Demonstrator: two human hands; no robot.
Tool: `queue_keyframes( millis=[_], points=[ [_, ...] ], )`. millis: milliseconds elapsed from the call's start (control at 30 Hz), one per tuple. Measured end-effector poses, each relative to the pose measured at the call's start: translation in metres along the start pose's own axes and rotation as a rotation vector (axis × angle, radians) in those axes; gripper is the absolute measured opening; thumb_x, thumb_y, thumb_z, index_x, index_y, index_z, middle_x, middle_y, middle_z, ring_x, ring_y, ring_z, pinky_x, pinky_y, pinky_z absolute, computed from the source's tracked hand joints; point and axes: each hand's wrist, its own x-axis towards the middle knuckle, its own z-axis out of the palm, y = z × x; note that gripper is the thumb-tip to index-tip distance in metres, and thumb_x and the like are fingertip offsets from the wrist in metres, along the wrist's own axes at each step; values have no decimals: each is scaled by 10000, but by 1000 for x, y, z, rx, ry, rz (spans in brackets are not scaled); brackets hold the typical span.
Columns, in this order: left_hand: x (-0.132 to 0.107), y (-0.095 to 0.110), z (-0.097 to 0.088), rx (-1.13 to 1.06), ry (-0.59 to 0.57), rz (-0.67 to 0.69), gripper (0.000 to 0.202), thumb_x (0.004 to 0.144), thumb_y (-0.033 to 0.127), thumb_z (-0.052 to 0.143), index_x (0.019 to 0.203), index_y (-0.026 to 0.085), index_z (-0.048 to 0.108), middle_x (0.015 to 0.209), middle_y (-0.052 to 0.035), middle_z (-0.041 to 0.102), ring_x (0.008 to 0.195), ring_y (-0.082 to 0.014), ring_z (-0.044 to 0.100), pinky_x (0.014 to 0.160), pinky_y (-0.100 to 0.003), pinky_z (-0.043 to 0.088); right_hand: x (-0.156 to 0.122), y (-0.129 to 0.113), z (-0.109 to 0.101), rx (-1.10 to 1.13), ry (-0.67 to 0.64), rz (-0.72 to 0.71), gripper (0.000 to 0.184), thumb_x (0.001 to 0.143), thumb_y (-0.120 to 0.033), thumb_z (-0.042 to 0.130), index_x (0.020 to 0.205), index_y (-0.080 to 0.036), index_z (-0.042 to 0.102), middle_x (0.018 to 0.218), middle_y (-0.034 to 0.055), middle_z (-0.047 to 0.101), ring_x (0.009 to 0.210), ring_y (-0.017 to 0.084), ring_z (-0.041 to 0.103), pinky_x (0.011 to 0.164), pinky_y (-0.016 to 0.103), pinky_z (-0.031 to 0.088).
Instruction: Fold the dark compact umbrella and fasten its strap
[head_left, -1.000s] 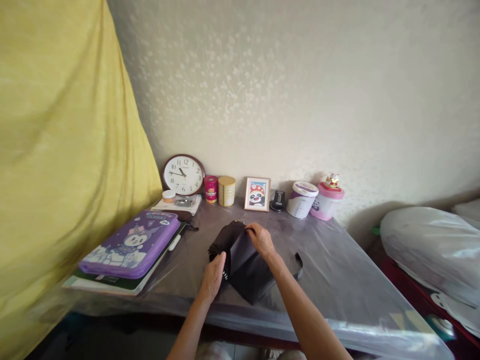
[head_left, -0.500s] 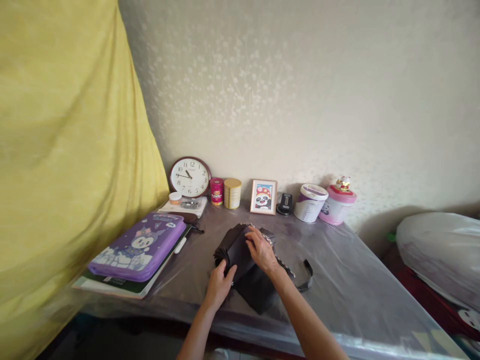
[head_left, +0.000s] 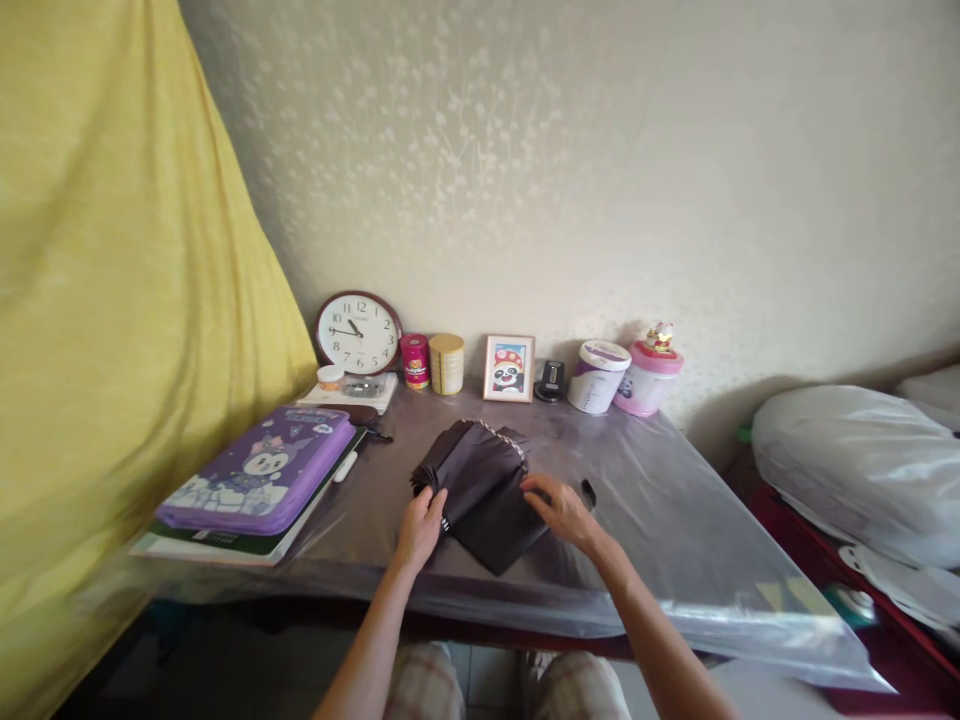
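A black folding umbrella point(head_left: 480, 490) lies collapsed on the table, its pleated cloth in layers at the left and one flap spread toward the front. Along its far edge runs a black-and-white twisted trim point(head_left: 495, 434). My left hand point(head_left: 421, 522) grips the umbrella's left end, thumb on top of the layers. With fingers bent together, my right hand point(head_left: 556, 506) pinches the right edge of the flap. A short black strap point(head_left: 589, 493) sticks out beyond my right hand; its other end is hidden.
Left of the umbrella, a purple zip case point(head_left: 262, 475) rests on books. Along the wall stand a clock point(head_left: 360, 334), a pink can point(head_left: 415, 361), a yellow can point(head_left: 447, 364), a picture frame point(head_left: 509, 369) and two tubs point(head_left: 598, 378). The table's front edge point(head_left: 525, 610) is near my knees.
My right hand has moved from the top of the umbrella's folds to the flap's right edge. The left hand keeps its hold. The view has tilted down and shifted right.
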Motion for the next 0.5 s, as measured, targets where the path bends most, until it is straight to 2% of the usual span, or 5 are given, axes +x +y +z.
queue_keyframes(
  millis=[100,200,333,500],
  points=[
    [0,0,0,5,11,9,345,771,492,409,596,197,449,534,55,426,551,-112,411,570,-217,327,-29,-1,-2,1,-92,22,214,781,-253,533,978,-212,606,1138,77,595,1071,207,535,938,392,396],
    [-1,0,1,5,18,24,348,764,495,415,576,202,422,521,60,391,539,-109,390,557,-217,314,-46,-6,2,-48,-161,-19,323,726,-247,605,1045,-198,589,1216,100,549,1160,225,468,997,420,332],
    [-2,-1,1,6,27,38,339,767,477,421,575,197,428,532,59,404,549,-107,388,562,-215,311,-52,-16,15,-120,-186,-94,431,678,-266,660,1093,-186,574,1250,113,522,1222,243,397,1020,426,291],
    [-1,-1,0,-6,33,30,346,769,472,426,585,183,476,547,52,447,564,-108,421,570,-211,331,-52,-29,29,-160,-152,-126,410,688,-291,664,1078,-191,585,1232,112,533,1218,244,396,1017,417,286]
  ],
)
